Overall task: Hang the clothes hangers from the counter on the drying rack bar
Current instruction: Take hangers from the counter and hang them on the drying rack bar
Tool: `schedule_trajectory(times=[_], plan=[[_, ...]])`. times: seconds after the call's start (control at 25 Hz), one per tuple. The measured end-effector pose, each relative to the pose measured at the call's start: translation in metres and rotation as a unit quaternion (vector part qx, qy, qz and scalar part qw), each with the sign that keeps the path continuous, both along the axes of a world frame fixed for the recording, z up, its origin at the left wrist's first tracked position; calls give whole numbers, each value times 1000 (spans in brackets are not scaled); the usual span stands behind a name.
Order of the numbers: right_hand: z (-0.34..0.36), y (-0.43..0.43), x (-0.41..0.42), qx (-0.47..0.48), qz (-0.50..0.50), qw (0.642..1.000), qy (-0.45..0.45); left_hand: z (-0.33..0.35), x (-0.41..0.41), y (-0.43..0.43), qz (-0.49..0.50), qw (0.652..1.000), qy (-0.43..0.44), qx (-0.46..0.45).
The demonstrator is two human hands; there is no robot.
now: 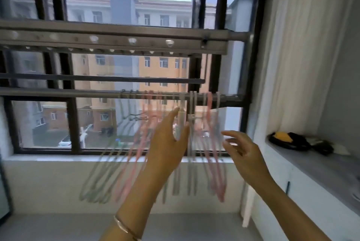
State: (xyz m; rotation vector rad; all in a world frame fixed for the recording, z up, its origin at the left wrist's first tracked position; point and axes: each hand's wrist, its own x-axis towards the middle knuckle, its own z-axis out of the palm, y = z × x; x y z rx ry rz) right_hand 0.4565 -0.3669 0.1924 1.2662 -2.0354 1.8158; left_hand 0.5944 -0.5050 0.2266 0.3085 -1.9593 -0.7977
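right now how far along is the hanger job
Mostly done, it seems: a row of pale green and pink plastic hangers hangs on the grey metal drying rack bar. In hand: nothing; the left hand and right hand are open beside them. Left: no hangers show on the visible grey counter, so perhaps only tidying.

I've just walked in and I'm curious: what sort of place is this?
Likely a home laundry balcony: a drying rack bar hung with pink and green hangers, a wide window facing apartment blocks, and a counter on the right.
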Motion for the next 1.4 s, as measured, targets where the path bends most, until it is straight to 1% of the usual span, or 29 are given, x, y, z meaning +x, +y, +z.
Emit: schedule_trajectory(times=[0.12,0.24,0.44,0.6,0.68,0.8,0.84,0.96,1.16,1.28,1.4], plan=[[-16,90,-58,19,-90,996,5,-19,-75,76,-43,997,-40,-50],[-33,186,-109,41,-166,985,-29,-43,-152,153,-101,989,-83,-66],[-76,319,-188,96,-293,949,-69,-93,-266,247,-181,961,-194,-73],[-115,388,-240,108,-370,917,-105,-135,-352,302,-238,938,-233,-99],[-136,410,-267,114,-404,898,-132,-155,-397,324,-265,920,-264,-116],[-168,434,-309,77,-442,880,-155,-190,-470,354,-329,885,-304,-129],[-175,438,-321,68,-460,867,-182,-200,-492,364,-352,869,-318,-137],[-202,452,-357,87,-550,791,-254,-231,-555,395,-408,818,-361,-187],[-253,475,-390,117,-618,688,-362,-280,-621,439,-465,736,-419,-257],[-274,481,-396,151,-632,657,-381,-304,-631,456,-484,692,-450,-290],[-288,486,-394,170,-652,632,-382,-317,-636,463,-492,666,-460,-321]])
